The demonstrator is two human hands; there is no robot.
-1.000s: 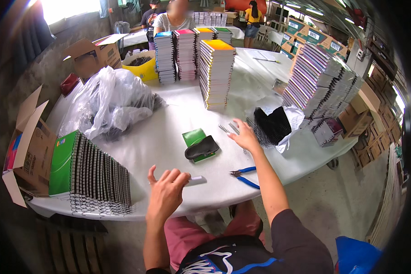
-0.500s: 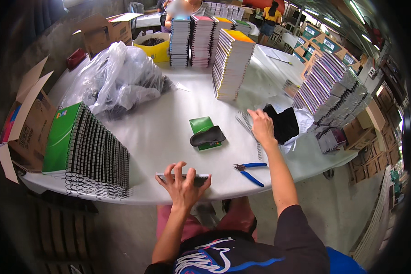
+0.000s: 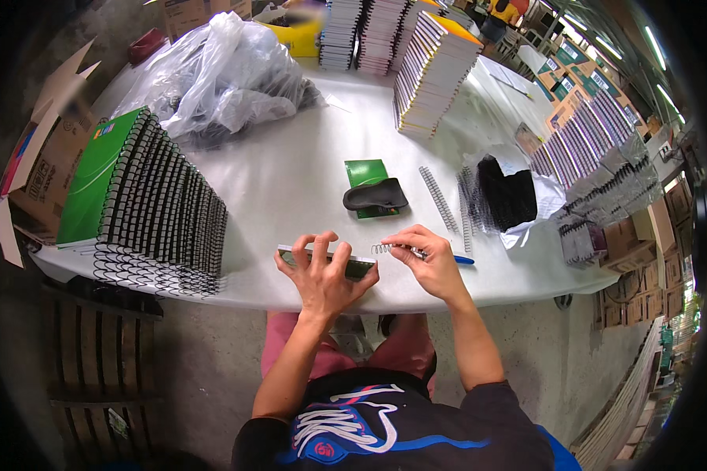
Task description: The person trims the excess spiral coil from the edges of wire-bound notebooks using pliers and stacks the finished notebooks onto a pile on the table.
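Near the table's front edge my left hand [image 3: 320,275] grips a notebook [image 3: 360,269], its fingers over the upper edge and its thumb at the right end. Just right of it, my right hand [image 3: 432,265] pinches a thin wire spiral coil [image 3: 380,249], whose free end points at the notebook's right corner. Behind my right hand shows a blue handle [image 3: 464,260] of the pliers, the rest hidden. Farther back, a black insole-shaped pad [image 3: 375,195] lies across a green cover [image 3: 366,169]. Loose spiral coils [image 3: 437,198] rest to their right.
A stack of green spiral notebooks [image 3: 106,177] stands at the left beside an open carton [image 3: 51,165]. Clear plastic bags [image 3: 220,78] lie behind. A tall notebook stack [image 3: 432,78] rises at the back; black cloth [image 3: 507,192] and leaning purple notebooks [image 3: 577,141] are at the right.
My right hand has come back from the loose coils toward the notebook, now pinching one coil. My left hand still holds the notebook. The view has shifted, with the table higher in the picture.
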